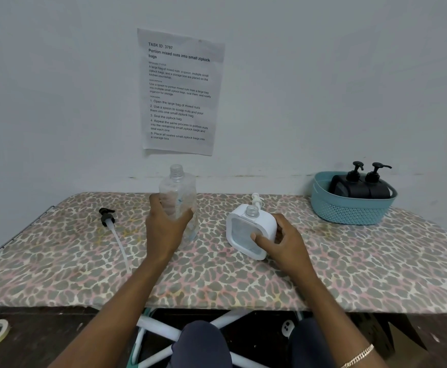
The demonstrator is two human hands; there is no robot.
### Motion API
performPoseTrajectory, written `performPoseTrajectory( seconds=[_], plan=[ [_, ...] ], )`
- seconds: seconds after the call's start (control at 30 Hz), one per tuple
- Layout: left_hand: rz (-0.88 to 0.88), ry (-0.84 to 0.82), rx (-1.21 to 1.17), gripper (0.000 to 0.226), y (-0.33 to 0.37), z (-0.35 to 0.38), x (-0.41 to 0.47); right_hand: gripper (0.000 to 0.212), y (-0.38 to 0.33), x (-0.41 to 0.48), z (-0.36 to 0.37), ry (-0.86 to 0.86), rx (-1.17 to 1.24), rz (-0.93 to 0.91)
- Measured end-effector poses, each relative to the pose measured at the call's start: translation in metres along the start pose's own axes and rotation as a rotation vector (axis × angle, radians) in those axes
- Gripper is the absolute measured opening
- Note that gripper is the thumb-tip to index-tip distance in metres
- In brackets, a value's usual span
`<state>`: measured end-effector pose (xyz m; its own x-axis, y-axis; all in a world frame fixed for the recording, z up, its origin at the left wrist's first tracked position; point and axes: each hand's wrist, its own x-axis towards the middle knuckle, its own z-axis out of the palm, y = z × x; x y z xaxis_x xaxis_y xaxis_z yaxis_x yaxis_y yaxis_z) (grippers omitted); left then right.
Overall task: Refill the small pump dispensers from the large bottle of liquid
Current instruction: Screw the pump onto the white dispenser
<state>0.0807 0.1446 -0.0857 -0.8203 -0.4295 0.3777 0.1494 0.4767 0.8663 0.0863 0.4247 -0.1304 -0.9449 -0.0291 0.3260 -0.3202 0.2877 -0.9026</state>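
Pre-pour, I judge: left hand (pixel 167 229) wraps uncapped large bottle (pixel 177 185), right hand (pixel 286 241) grips open white dispenser (pixel 243 229); next needs tipping bottle over the neck beyond right fingertips.

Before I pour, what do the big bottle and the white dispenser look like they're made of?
Large bottle: probably thin clear plastic, glossy; see-through body, moulded threaded neck. White dispenser: likely rigid plastic, smooth matte white shell with a translucent front window and clear neck.
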Motion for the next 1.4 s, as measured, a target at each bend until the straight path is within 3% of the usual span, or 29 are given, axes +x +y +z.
performPoseTrajectory(
  seconds=[0.17, 0.3, 0.47, 0.63, 0.8, 1.0, 1.1, 1.4],
  plan=[
    [0.032, -0.013, -0.029, 0.09, 0.002, -0.004, -0.003, 0.053, -0.005, -0.002, 0.0, -0.007, -0.006, -0.011],
    [0.101, 0.093, 0.005, 0.116, 0.008, -0.008, -0.009, 0.064, -0.014, -0.004, -0.001, -0.022, 0.006, -0.011],
    [0.501, 0.339, 0.14, 0.095, 0.031, -0.008, -0.031, 0.079, -0.018, 0.001, -0.005, -0.021, -0.07, -0.041],
    [0.669, 0.206, 0.058, 0.073, 0.049, 0.01, -0.052, 0.083, -0.036, 0.019, -0.019, 0.089, -0.093, -0.059],
    [0.408, -0.061, -0.04, 0.08, 0.049, 0.036, -0.064, 0.053, -0.042, 0.066, -0.03, 0.168, -0.132, -0.031],
    [0.05, -0.421, -0.044, 0.119, 0.024, 0.062, -0.049, 0.058, -0.021, 0.14, -0.02, 0.015, -0.391, 0.219],
    [-0.018, -0.582, -0.058, 0.13, 0.009, 0.074, -0.042, 0.056, -0.004, 0.164, -0.007, -0.066, -0.524, 0.336],
    [-0.014, -0.695, -0.304, 0.083, 0.001, 0.09, -0.029, 0.039, 0.014, 0.19, 0.006, -0.164, -0.516, 0.431]
  ],
)
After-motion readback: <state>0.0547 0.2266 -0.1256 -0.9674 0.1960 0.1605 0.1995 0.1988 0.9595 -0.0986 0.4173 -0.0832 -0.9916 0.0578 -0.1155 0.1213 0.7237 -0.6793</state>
